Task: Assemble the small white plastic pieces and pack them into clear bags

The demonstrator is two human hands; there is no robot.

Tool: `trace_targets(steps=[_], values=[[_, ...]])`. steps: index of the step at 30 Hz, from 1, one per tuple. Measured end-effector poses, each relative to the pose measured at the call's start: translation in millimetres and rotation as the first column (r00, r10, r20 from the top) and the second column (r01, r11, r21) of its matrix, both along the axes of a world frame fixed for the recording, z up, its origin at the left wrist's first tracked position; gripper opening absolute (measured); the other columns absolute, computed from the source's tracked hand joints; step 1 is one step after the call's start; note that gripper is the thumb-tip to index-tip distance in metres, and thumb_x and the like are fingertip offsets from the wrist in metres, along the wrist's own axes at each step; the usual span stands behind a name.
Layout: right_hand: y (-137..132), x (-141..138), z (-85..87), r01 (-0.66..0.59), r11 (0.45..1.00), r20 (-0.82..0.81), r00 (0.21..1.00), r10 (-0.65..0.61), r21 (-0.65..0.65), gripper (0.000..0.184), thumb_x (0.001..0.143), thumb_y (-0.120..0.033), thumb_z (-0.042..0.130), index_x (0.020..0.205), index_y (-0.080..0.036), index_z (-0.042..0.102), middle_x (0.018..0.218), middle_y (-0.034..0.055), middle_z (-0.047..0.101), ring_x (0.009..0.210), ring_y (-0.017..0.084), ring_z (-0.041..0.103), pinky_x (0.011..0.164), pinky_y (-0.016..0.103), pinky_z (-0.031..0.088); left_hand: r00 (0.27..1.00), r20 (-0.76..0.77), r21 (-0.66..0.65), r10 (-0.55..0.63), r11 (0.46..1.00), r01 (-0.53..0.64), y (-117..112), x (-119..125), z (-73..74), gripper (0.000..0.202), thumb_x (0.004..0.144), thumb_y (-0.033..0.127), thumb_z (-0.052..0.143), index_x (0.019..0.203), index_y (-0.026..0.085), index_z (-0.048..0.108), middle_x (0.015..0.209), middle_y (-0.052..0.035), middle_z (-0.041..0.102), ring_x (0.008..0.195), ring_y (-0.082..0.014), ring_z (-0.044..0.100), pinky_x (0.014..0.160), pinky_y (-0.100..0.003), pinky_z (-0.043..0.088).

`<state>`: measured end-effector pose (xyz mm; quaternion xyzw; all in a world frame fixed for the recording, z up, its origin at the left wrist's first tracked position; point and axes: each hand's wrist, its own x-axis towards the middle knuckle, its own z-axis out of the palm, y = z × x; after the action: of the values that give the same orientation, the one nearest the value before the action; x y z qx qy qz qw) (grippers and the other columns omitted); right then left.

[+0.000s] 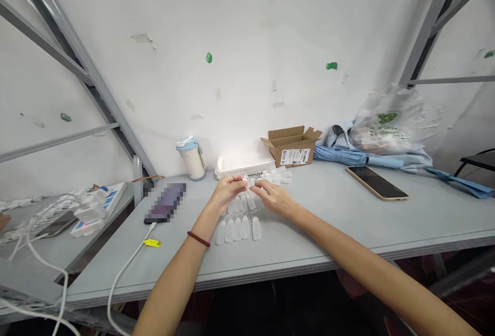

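Short of the cardboard box (296, 155), white tags (237, 228) lie in rows; beyond the nearest row my left hand (224, 191) has its fingers clamped on a raised tag (251, 201), right hand (276, 199) alongside (its grip I can't tell). I judge it two-handed tag work; next calls for light, steady fingers.

Bright, fairly even light is thrown over the scene. The wall (247, 21) is washed near-white, palest just above the white trays (245, 164). Only soft shadows are cast on the worktop (433, 222); the space below (270, 305) is sunk in darkness. Edges are stretched wide-angle, metal posts (103, 96) slanted outward. One phone (166, 203) is mosaicked. Small white tags (237, 228) are low-contrast, possibly softened by blur.
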<state>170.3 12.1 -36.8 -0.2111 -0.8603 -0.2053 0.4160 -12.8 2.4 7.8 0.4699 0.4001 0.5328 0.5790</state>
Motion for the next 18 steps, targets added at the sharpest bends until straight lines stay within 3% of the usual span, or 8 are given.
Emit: trace_targets(steps=[3, 5, 7, 10, 13, 18], values=[[-1.1, -1.4, 1.5, -0.074, 0.953, -0.204, 0.979, 0.013, -0.294, 0.03, 0.089, -0.009, 0.033, 0.113, -0.014, 0.05, 0.089, 0.0091, 0.064, 0.077, 0.016, 0.061, 0.063, 0.027, 0.05, 0.995, 0.064, 0.042, 0.073, 0.996, -0.076, 2.7, -0.6, -0.2, 0.03, 0.05, 0.022, 0.083, 0.069, 0.013, 0.063, 0.07, -0.0007, 0.065, 0.067, -0.0105, 0.058, 0.075, -0.027, 0.046], [-3.2, -1.6, 4.5, -0.162, 0.867, -0.305, 0.952, 0.012, -0.471, 0.026, 0.091, -0.018, 0.036, 0.114, -0.015, 0.049, 0.086, 0.0067, 0.065, 0.072, 0.014, 0.061, 0.061, 0.027, 0.051, 0.991, 0.09, 0.059, 0.101, 0.993, -0.107, 2.6, 0.8, -0.3, 0.032, 0.049, 0.021, 0.084, 0.07, 0.013, 0.062, 0.072, -0.0011, 0.066, 0.069, -0.0104, 0.059, 0.076, -0.027, 0.046], [-5.0, -1.8, 6.5, -0.229, 0.801, -0.354, 0.935, 0.023, -0.553, 0.028, 0.091, -0.028, 0.044, 0.116, -0.016, 0.049, 0.085, 0.0053, 0.065, 0.071, 0.014, 0.062, 0.059, 0.026, 0.051, 0.99, 0.097, 0.079, 0.102, 0.991, -0.11, 1.2, 3.5, -0.7, 0.032, 0.049, 0.021, 0.084, 0.071, 0.013, 0.062, 0.073, -0.0008, 0.066, 0.07, -0.0102, 0.059, 0.077, -0.026, 0.045], [-4.9, -3.5, 4.6, -0.239, 0.826, -0.366, 0.93, 0.043, -0.51, 0.033, 0.087, -0.036, 0.052, 0.114, -0.017, 0.051, 0.083, 0.0051, 0.064, 0.066, 0.014, 0.059, 0.056, 0.026, 0.051, 0.994, 0.087, 0.103, 0.07, 0.992, -0.079, -1.6, 7.9, -1.4, 0.031, 0.05, 0.022, 0.084, 0.073, 0.014, 0.063, 0.073, -0.0003, 0.066, 0.071, -0.0106, 0.059, 0.077, -0.026, 0.045], [-2.3, -5.8, -0.5, -0.187, 0.891, -0.354, 0.935, 0.031, -0.414, 0.026, 0.09, -0.032, 0.047, 0.107, -0.015, 0.055, 0.082, 0.0069, 0.062, 0.066, 0.014, 0.058, 0.057, 0.027, 0.05, 0.995, 0.08, 0.109, 0.054, 0.992, -0.063, -2.6, 9.3, -2.1, 0.029, 0.053, 0.025, 0.083, 0.072, 0.014, 0.064, 0.075, -0.0009, 0.066, 0.074, -0.0113, 0.059, 0.077, -0.026, 0.046], [0.4, -4.9, -1.9, -0.134, 0.928, -0.32, 0.947, 0.017, -0.346, 0.023, 0.091, -0.028, 0.045, 0.107, -0.015, 0.055, 0.081, 0.0071, 0.061, 0.066, 0.015, 0.057, 0.058, 0.028, 0.05, 0.997, 0.03, 0.133, 0.064, 0.989, -0.068, 0.6, 5.8, -4.2, 0.026, 0.058, 0.03, 0.08, 0.073, 0.013, 0.067, 0.077, -0.0016, 0.065, 0.072, -0.0111, 0.058, 0.075, -0.026, 0.047]])
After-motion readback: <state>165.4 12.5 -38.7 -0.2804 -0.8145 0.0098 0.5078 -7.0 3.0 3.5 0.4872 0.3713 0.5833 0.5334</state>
